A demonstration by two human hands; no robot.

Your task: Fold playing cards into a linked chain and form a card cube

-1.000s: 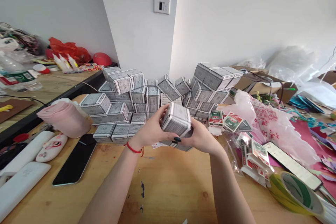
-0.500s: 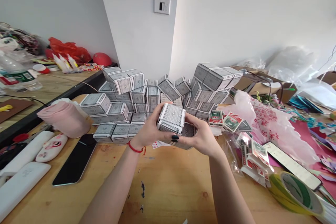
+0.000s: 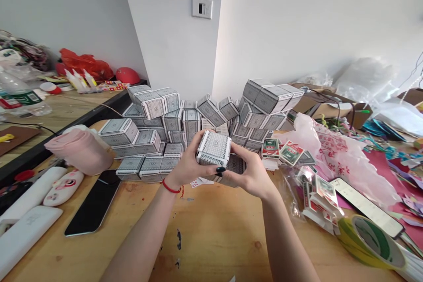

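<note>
Both of my hands hold one cube (image 3: 214, 146) made of patterned playing cards above the wooden table (image 3: 211, 238). My left hand (image 3: 189, 163) grips its left side, and my right hand (image 3: 248, 168) is closed round the right side, thumbs meeting at the front. Another card block (image 3: 235, 164) shows beneath and to the right of the cube, partly hidden by my fingers. Behind them, similar card blocks (image 3: 191, 121) are stacked in piles across the table. A few loose cards (image 3: 200, 182) lie under my hands.
On the left lie a black phone (image 3: 94, 202), a rolled pink cloth (image 3: 81, 150) and white cases. To the right are card boxes (image 3: 291, 153), a pink plastic bag (image 3: 350, 163), another phone (image 3: 366, 206) and a yellow tape roll (image 3: 370, 241). The wall stands behind.
The cube in my hands has tilted slightly, showing more of its top face. The whole view has shifted a little; my grip looks the same.
</note>
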